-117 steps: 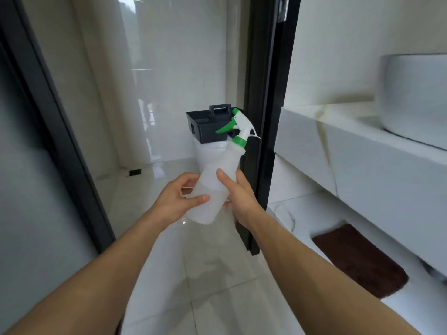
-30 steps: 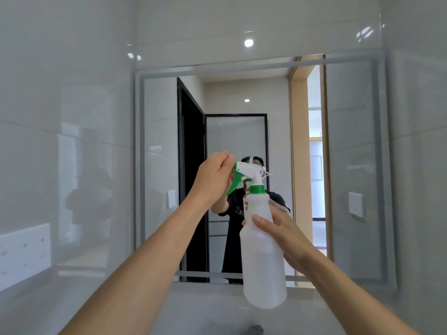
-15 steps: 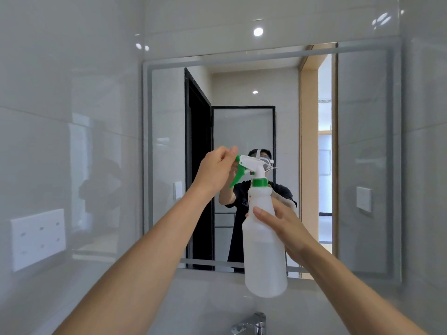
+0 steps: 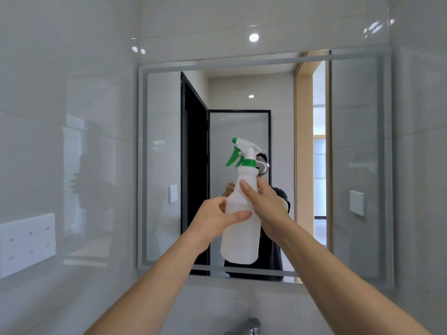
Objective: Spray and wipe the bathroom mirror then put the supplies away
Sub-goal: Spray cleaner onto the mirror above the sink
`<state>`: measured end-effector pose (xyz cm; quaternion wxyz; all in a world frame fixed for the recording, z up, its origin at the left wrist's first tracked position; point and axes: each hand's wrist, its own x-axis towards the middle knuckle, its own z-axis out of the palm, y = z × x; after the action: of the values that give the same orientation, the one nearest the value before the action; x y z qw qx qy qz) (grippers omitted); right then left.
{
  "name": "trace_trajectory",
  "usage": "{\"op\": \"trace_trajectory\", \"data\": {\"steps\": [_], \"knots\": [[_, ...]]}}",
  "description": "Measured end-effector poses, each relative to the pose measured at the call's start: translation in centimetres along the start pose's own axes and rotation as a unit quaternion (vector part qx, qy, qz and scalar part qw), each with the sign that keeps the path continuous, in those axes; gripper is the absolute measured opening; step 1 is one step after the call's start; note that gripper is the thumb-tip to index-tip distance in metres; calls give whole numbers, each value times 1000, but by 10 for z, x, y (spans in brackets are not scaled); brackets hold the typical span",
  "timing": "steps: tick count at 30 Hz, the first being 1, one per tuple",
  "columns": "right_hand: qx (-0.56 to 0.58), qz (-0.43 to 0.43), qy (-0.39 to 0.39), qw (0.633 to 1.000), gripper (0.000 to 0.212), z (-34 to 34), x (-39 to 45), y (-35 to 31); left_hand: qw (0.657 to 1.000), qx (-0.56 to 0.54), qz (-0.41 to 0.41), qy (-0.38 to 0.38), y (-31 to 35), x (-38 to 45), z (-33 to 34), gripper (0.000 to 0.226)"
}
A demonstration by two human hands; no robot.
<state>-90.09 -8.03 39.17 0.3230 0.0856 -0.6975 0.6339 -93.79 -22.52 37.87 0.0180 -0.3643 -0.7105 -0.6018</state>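
Left hand (image 4: 212, 221): wrapped round the middle of the spray bottle (image 4: 242, 218), thumb laid across the near face of the body, fingers curled behind it. Right hand (image 4: 263, 209): grips the same bottle higher up, at the shoulder just under the neck, thumb on the near side pointing up and left, fingers round the far side.

Spray bottle: translucent white body, green collar, white head with green trigger (image 4: 232, 157) and green nozzle tip (image 4: 234, 140). Held nearly upright, tilted slightly, in front of the mirror (image 4: 358, 165) at about its lower centre; nozzle points left. Neither hand touches the trigger. Liquid level cannot be read.

Mirror: rectangular, with a frosted band running inside its edge, mounted on glossy pale wall tile (image 4: 72, 93). It reflects a black door frame, a wood-trimmed doorway and the person in a dark top, mostly hidden behind the bottle and hands.

Surroundings: white socket panel (image 4: 26, 245) on the left wall; chrome tap (image 4: 249, 327) at the bottom edge, below the mirror.
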Motion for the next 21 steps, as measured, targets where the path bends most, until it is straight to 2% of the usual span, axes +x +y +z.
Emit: {"op": "trace_trajectory", "data": {"steps": [3,5,6,9,11,12,14,16,17,21], "knots": [[25,-10,-59,998,58,-3,-4,0,998,-57,13,-4,3,2,-19,37],[17,-12,-119,993,78,-4,-12,4,995,-96,17,-10,5,3,-31,36],[7,-17,-155,988,82,-3,-15,6,993,-117,23,-15,5,3,-35,36],[-16,-55,-205,977,72,11,-20,7,989,-139,30,-40,7,1,-43,35],[-9,-66,-182,981,66,20,-21,8,994,-97,45,-30,12,0,-47,36],[-10,-67,-162,984,66,24,-20,9,997,-57,59,7,15,0,-50,41],[-39,-62,-113,991,70,31,-20,16,990,7,83,113,27,4,-54,71],[-93,-57,-64,992,81,39,-22,24,984,22,97,150,41,7,-51,93],[-114,-51,-46,991,86,44,-23,28,984,27,97,147,47,10,-48,95],[-159,-29,-4,987,90,53,-37,39,988,35,93,122,51,20,-26,55]]}}
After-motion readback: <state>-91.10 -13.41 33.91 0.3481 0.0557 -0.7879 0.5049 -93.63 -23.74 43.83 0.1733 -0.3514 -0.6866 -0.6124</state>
